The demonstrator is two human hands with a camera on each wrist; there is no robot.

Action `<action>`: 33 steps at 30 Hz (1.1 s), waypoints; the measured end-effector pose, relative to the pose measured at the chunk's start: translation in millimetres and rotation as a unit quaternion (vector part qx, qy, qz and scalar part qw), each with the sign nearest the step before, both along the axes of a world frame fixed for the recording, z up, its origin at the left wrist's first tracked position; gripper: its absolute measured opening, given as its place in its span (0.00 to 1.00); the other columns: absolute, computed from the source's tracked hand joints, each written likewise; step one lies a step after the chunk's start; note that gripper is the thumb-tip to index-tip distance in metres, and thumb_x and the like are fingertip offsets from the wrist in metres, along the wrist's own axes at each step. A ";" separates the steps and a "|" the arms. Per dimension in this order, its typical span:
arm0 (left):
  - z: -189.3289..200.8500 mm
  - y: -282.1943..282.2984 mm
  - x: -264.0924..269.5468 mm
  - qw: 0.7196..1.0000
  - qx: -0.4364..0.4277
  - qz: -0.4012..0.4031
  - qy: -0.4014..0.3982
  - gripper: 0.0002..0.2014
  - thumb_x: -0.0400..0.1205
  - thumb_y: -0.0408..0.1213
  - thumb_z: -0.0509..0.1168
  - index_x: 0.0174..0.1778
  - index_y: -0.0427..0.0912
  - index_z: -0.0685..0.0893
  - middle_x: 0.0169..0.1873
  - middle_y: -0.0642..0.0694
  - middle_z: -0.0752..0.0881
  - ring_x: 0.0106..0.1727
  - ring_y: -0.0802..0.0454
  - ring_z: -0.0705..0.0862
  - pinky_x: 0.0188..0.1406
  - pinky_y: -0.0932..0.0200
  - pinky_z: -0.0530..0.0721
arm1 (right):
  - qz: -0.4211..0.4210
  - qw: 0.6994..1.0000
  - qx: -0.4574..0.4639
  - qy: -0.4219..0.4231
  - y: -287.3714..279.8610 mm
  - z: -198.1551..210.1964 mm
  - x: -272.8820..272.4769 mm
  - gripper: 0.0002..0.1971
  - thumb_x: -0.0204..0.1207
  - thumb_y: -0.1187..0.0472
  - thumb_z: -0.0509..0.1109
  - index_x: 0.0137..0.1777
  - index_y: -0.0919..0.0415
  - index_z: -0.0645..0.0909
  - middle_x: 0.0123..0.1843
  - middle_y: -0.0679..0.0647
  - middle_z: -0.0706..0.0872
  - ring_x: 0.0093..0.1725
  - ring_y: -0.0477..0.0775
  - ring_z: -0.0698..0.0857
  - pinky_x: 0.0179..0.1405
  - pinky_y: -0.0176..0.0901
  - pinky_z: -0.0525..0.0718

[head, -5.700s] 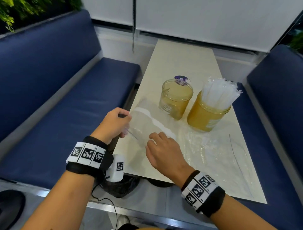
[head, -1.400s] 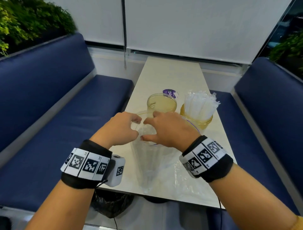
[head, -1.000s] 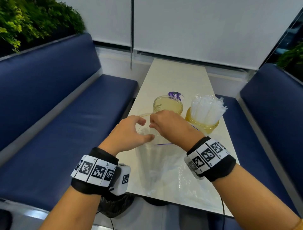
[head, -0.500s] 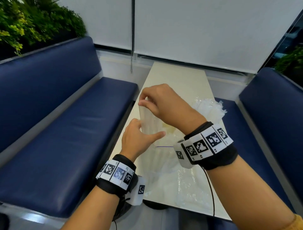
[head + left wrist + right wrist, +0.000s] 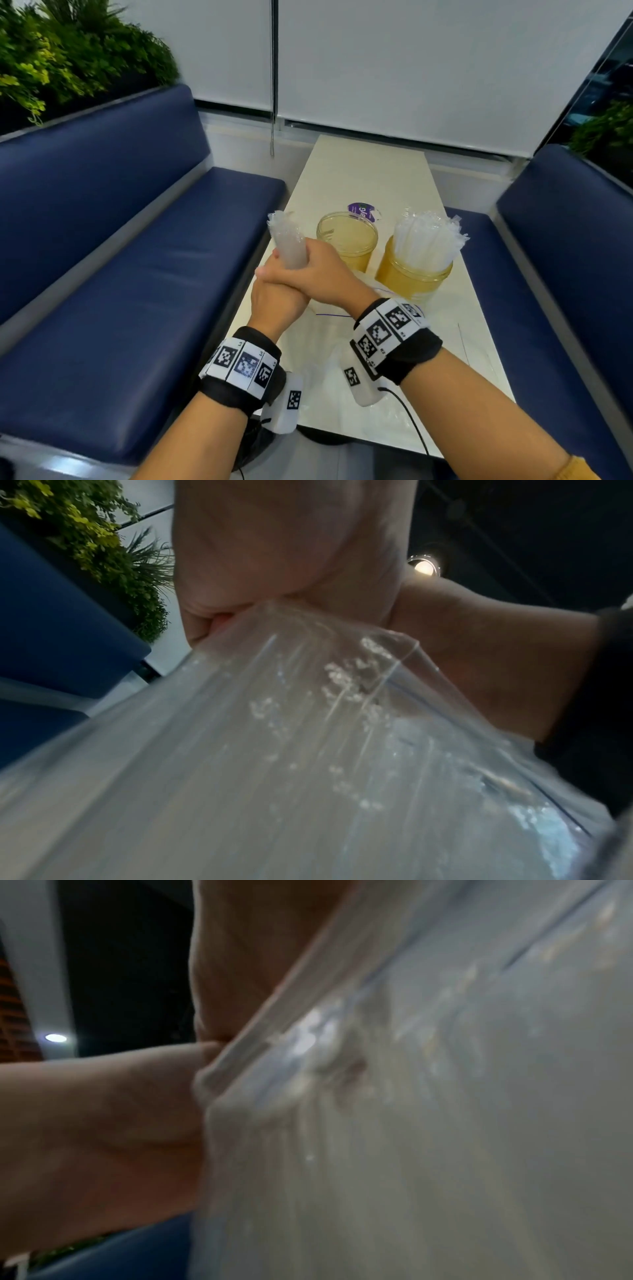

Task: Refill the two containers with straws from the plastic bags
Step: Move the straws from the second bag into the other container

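Observation:
A bundle of clear wrapped straws (image 5: 286, 238) stands upright over the table's left edge, its top sticking out above both hands. My right hand (image 5: 317, 270) is wrapped round the bundle. Just below it, my left hand (image 5: 274, 301) grips the clear plastic bag (image 5: 327, 346) round the straws' lower part; the bag (image 5: 308, 750) hangs down to the table. Both wrist views are filled by blurred plastic and straws (image 5: 411, 1123). The left yellow-tinted container (image 5: 346, 236) is empty. The right container (image 5: 412, 277) is packed with straws (image 5: 424, 240).
A purple lid (image 5: 361, 209) lies behind the empty container. A second flat clear bag (image 5: 472, 346) lies on the white table (image 5: 359, 171) at the right. Blue benches (image 5: 137, 274) flank the table, with plants behind the left one.
My hands opened the bag and my right hand drew the straw bundle up out of it. Both hands have now closed together round the bundle, lower and more to the left.

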State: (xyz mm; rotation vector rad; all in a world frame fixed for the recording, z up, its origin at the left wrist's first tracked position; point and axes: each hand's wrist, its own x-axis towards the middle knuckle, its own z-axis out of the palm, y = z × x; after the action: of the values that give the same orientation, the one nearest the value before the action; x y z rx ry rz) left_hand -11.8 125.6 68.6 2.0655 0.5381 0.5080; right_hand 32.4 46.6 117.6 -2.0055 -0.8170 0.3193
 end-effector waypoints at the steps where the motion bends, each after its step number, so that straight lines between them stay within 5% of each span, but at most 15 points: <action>1: 0.3 0.9 -1.6 1.000 0.004 0.006 0.007 0.09 0.80 0.49 0.60 0.45 0.49 0.81 0.37 0.54 0.84 0.40 0.52 0.86 0.36 0.50 0.87 | -0.013 1.000 0.015 0.014 4.1 -5.5 -1.0 0.18 0.68 0.41 0.82 0.44 0.54 0.84 0.39 0.47 0.89 0.41 0.47 0.88 0.40 0.43 0.87; 3: -0.7 6.0 -4.5 1.000 0.010 0.016 0.018 0.06 0.81 0.42 0.64 0.51 0.47 0.82 0.38 0.55 0.84 0.39 0.55 0.84 0.36 0.52 0.86 | -0.044 0.999 0.028 -0.003 9.7 -10.2 -1.1 0.13 0.76 0.46 0.77 0.37 0.50 0.80 0.31 0.44 0.83 0.33 0.43 0.84 0.32 0.35 0.79; 6: 0.7 13.0 -6.7 0.999 0.007 0.017 0.043 0.14 0.77 0.46 0.70 0.57 0.48 0.81 0.38 0.59 0.81 0.38 0.61 0.80 0.34 0.57 0.81 | -0.069 0.996 0.024 -0.043 15.2 -7.5 -0.8 0.12 0.78 0.51 0.74 0.37 0.50 0.76 0.29 0.42 0.78 0.29 0.41 0.80 0.29 0.31 0.73; 9: 5.8 14.8 -10.9 0.997 -0.013 -0.022 0.066 0.23 0.68 0.53 0.79 0.54 0.53 0.79 0.41 0.62 0.81 0.42 0.62 0.81 0.39 0.54 0.84 | -0.081 0.993 0.078 -0.037 21.1 8.9 0.0 0.07 0.79 0.56 0.73 0.41 0.56 0.80 0.30 0.47 0.84 0.28 0.42 0.85 0.29 0.33 0.82; 13: 11.7 19.5 -18.0 0.997 -0.002 -0.038 0.069 0.22 0.63 0.61 0.81 0.39 0.56 0.78 0.44 0.58 0.82 0.47 0.56 0.83 0.45 0.49 0.85 | -0.072 0.984 0.163 0.002 30.4 53.9 4.9 0.07 0.81 0.61 0.71 0.44 0.64 0.82 0.32 0.59 0.89 0.27 0.51 0.88 0.36 0.47 0.90; 17: 8.2 33.0 -21.7 0.996 0.017 -0.039 0.080 0.24 0.62 0.64 0.80 0.46 0.57 0.83 0.48 0.60 0.78 0.54 0.54 0.81 0.47 0.53 0.78 | -0.065 0.965 0.255 -0.001 31.8 111.9 25.4 0.08 0.82 0.64 0.71 0.41 0.64 0.82 0.29 0.56 0.85 0.25 0.53 0.85 0.34 0.51 0.89; 22: -0.4 58.0 -29.7 0.995 0.019 -0.025 0.096 0.27 0.59 0.69 0.78 0.49 0.62 0.85 0.54 0.59 0.82 0.57 0.56 0.83 0.59 0.46 0.84 | -0.078 0.925 0.369 -0.050 6.0 165.1 75.7 0.09 0.82 0.61 0.73 0.40 0.59 0.80 0.29 0.52 0.85 0.30 0.57 0.86 0.35 0.51 0.87; 24: -1.9 66.7 -33.9 0.995 0.019 -0.023 0.100 0.25 0.61 0.67 0.78 0.51 0.62 0.85 0.53 0.58 0.83 0.56 0.56 0.83 0.58 0.45 0.85 | -0.107 0.926 0.356 -0.071 -1.6 157.5 102.9 0.08 0.81 0.58 0.74 0.44 0.61 0.80 0.30 0.51 0.85 0.33 0.55 0.87 0.40 0.50 0.87; 29: -4.1 80.7 -40.5 0.995 0.019 -0.026 0.090 0.17 0.71 0.57 0.79 0.53 0.59 0.87 0.52 0.54 0.84 0.53 0.58 0.82 0.56 0.52 0.84 | -0.160 0.958 0.227 -0.066 1.6 83.2 155.8 0.13 0.82 0.51 0.73 0.49 0.63 0.81 0.35 0.50 0.86 0.34 0.40 0.85 0.39 0.30 0.80; 33: -8.3 90.3 -42.9 0.996 0.017 -0.037 0.084 0.14 0.73 0.55 0.78 0.53 0.58 0.88 0.50 0.56 0.84 0.52 0.59 0.83 0.53 0.56 0.82 | -0.169 0.973 0.159 -0.011 6.7 16.9 178.6 0.18 0.81 0.48 0.73 0.57 0.63 0.82 0.43 0.53 0.88 0.40 0.45 0.87 0.44 0.40 0.84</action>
State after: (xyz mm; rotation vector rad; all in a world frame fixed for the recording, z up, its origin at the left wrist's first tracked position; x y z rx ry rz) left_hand -54.7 215.9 60.2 2.1653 0.5530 0.3032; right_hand 211.0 53.3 134.4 -1.8055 -0.4906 -0.0295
